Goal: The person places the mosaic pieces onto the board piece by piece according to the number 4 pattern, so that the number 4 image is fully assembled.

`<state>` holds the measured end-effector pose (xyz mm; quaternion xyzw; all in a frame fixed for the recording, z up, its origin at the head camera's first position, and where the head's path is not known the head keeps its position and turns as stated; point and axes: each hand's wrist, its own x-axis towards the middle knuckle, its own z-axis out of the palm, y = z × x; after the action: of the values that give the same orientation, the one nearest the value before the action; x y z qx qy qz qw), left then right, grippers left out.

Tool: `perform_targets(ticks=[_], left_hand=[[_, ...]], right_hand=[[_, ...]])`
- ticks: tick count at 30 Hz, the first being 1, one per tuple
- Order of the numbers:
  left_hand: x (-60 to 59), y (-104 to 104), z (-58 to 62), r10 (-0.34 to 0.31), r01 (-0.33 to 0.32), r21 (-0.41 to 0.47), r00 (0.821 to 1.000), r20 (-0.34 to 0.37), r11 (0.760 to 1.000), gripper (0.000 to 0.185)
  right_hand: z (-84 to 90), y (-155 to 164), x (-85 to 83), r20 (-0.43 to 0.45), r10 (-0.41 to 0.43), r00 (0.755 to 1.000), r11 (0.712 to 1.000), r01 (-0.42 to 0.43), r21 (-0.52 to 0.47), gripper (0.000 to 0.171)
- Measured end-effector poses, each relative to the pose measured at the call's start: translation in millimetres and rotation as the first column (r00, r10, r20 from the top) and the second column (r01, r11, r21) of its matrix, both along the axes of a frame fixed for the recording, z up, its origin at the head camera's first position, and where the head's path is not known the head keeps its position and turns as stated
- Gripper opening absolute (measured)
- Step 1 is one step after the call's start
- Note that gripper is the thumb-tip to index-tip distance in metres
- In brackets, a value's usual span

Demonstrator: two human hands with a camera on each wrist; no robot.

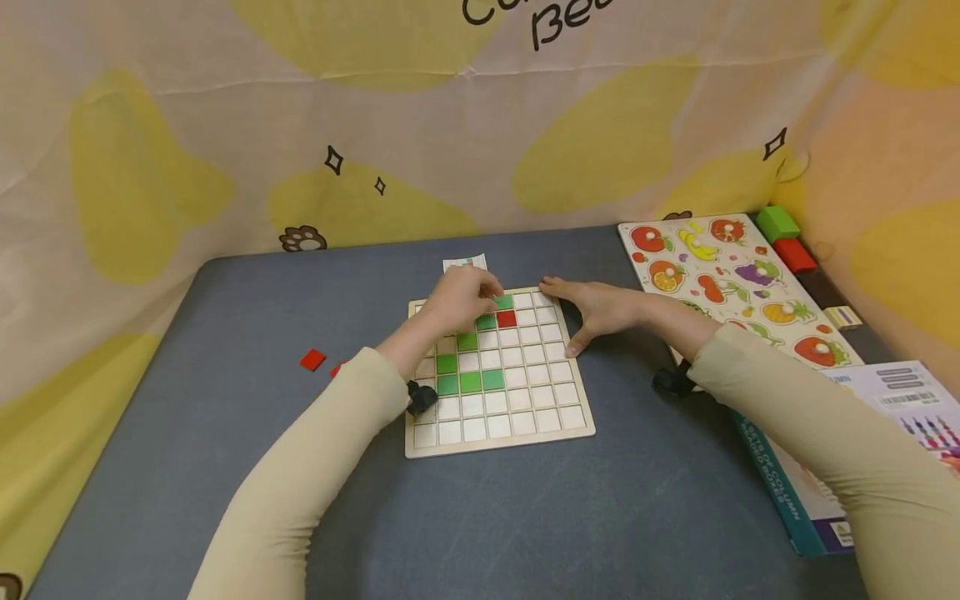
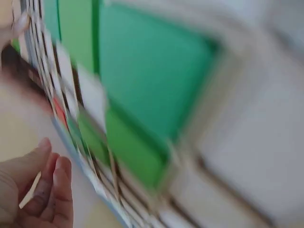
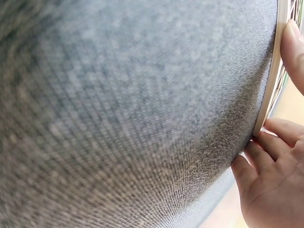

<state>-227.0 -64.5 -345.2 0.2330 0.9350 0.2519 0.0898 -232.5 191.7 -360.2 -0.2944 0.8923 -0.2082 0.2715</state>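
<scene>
A wooden grid board [image 1: 501,408] lies flat on the grey surface [image 1: 225,433], most cells bare, with a stepped run of green tiles [image 1: 470,382] from its lower left up to its far edge and one red tile [image 1: 506,318] just beside the top green ones. The left hand [image 1: 461,300] hovers over the board's far-left part, fingers curled down with the tips at a green tile [image 1: 503,301] at the far edge; whether it pinches that tile cannot be told from the head view, and the left wrist view is too blurred to help beyond showing green cells [image 2: 152,71] close up. The right hand [image 1: 596,312] lies flat and open at the board's right edge, fingers straight and touching the frame; the right wrist view shows the fingertips [image 3: 259,154] against the board's rim [image 3: 270,85]. Left of the board, well apart, lie loose red tiles [image 1: 312,360] on the surface. Just beyond the board's far edge sits a small card [image 1: 465,263]. Right of the board lies a fruit puzzle [image 1: 738,283], with a green block [image 1: 777,222] and a red block [image 1: 794,254] past it, and a printed box [image 1: 840,467] nearer the person.
</scene>
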Motion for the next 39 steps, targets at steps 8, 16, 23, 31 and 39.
perform_targets(ticks=[8, 16, 23, 31, 39], left_hand=[[-6.4, -94, 14.9, 0.076, -0.074, -0.028, 0.995, 0.062, 0.997, 0.024], [7.0, -196, 17.3, 0.13, -0.113, -0.103, 0.976, 0.177, 0.988, 0.024], [23.0, -240, 10.8, 0.089, -0.07, -0.072, 0.944, 0.319, 0.995, 0.041], [29.0, -241, 2.9, 0.049, -0.025, -0.078, 0.944, 0.328, 0.997, 0.041], [29.3, -230, 2.6, 0.138, -0.115, -0.133, 0.974, 0.178, 0.984, 0.026]], right_hand=[[0.5, -1, 0.4, -0.009, -0.007, 1.0, 1.0, 0.007, 0.004, 0.116], [2.5, -4, 0.3, 0.0, -0.004, 1.0, 1.0, 0.004, 0.031, 0.117], [3.0, -4, -0.1, -0.008, -0.006, 1.0, 0.999, 0.006, 0.036, 0.117], [3.9, -2, 0.2, -0.014, 0.003, 1.0, 1.0, -0.003, 0.026, 0.117], [4.2, -2, 0.4, -0.01, -0.001, 1.0, 1.0, 0.001, 0.024, 0.118]])
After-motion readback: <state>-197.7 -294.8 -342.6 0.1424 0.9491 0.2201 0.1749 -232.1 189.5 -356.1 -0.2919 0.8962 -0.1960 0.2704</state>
